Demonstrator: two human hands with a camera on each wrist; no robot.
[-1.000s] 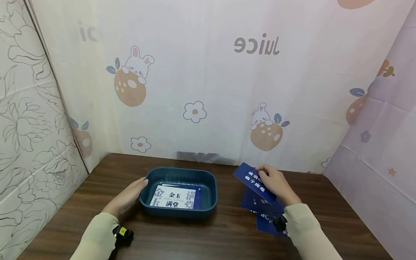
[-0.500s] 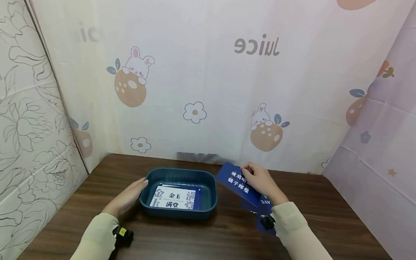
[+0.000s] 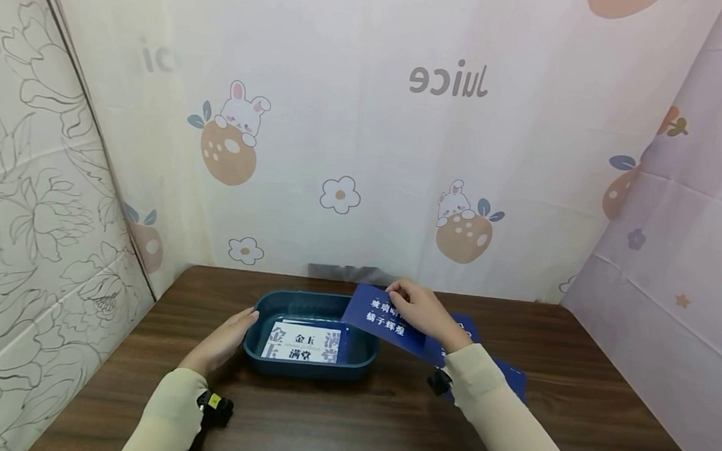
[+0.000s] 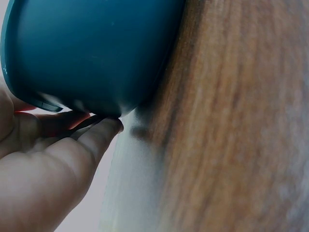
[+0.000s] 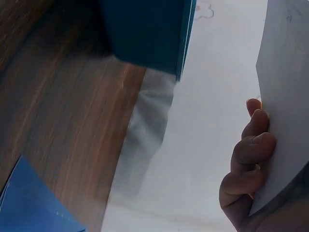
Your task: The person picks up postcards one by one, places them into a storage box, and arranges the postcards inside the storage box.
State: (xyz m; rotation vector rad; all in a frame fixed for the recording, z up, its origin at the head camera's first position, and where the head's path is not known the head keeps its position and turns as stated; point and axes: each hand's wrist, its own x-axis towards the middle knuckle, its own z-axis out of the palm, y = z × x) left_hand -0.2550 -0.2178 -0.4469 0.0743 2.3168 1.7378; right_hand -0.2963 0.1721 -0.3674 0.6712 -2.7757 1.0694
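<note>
A dark teal plastic basin stands on the table, and in it lies a white card with dark Chinese characters over a blue card. My left hand rests against the basin's left end; the left wrist view shows its extended fingers touching the outer wall. Between thumb and fingers, my right hand pinches a blue card with white characters, tilted, its left end over the basin's right rim. From the right wrist its pale underside is visible.
More blue cards lie on the wooden table at right, partly hidden by my right forearm. Behind the table hangs a printed curtain, with further cloth at both sides. Small black cameras are worn on the wrists.
My right hand has moved left with the blue card, from above the other cards to the basin's right rim. The left hand and basin have stayed in place.
</note>
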